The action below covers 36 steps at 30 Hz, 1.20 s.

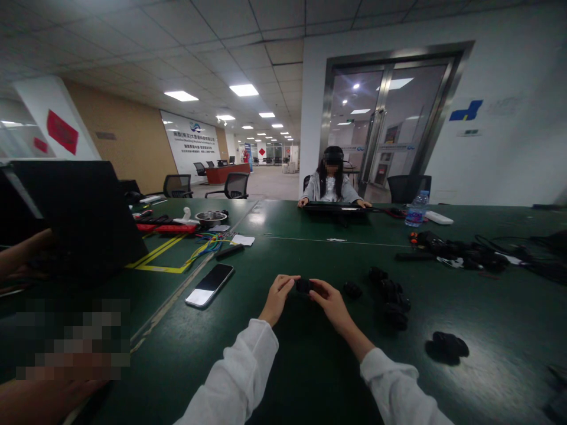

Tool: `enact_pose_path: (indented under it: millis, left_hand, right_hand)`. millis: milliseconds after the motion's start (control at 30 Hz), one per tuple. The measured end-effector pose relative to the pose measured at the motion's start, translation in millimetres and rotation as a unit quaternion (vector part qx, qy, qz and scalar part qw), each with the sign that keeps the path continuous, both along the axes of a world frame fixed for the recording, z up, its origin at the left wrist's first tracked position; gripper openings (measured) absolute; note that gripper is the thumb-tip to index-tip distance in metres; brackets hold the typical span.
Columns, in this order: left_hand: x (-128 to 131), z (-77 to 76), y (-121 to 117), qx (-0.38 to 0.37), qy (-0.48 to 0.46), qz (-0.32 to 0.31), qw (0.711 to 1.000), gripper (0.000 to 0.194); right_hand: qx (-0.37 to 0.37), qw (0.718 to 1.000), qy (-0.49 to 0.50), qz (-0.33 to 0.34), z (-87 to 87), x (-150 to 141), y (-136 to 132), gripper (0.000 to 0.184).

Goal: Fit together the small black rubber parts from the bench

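My left hand (pixel 278 297) and my right hand (pixel 330 302) meet over the dark green table (pixel 310 366), both in white sleeves. Between their fingertips they pinch a small black object (pixel 303 286), held just above the tabletop. Its exact shape is too small and dark to make out. Several similar small black pieces (pixel 390 295) lie in a loose cluster just to the right of my right hand, and another black piece (pixel 447 345) lies farther right and nearer to me.
A smartphone (pixel 209 285) lies face up to the left. A black laptop lid (pixel 75 212) and another person's arm (pixel 22 254) are at far left. Coloured wires (pixel 208 245), a bowl (pixel 211 218), a water bottle (pixel 416 209) and tangled cables (pixel 465 254) sit beyond. A person (pixel 332 183) sits across.
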<state>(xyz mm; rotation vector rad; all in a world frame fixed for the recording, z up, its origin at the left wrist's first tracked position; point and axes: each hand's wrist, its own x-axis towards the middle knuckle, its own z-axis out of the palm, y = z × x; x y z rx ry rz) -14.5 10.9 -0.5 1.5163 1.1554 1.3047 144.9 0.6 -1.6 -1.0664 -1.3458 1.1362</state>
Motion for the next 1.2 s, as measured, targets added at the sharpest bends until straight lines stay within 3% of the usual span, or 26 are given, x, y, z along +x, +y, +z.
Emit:
enact_pose_path:
  millis: [233,533,700,967,1200]
  left_hand:
    - [2,-5.9,5,0.022,0.051,-0.001,0.998,0.030]
    - [1,-5.6,5,0.022,0.107,-0.016,0.994,0.026]
    - [1,-4.6,3,0.018,0.126,-0.009,0.992,0.028]
    - [4,-4.5,4,0.009,0.129,0.018,0.991,0.034]
    - [4,-5.7,3,0.000,0.095,0.004,0.996,0.034]
  right_hand:
    - [0.018,0.999,-0.035,-0.002,-4.6,1,2,0.034]
    - [-0.008,0.998,-0.056,-0.017,11.0,1,-8,0.033]
    - [-0.012,0.999,-0.050,-0.012,11.1,2,-9,0.032]
    - [-0.011,0.999,-0.049,-0.010,11.9,0,-8,0.033]
    - [0.003,0.998,-0.070,0.002,12.7,1,-9,0.033]
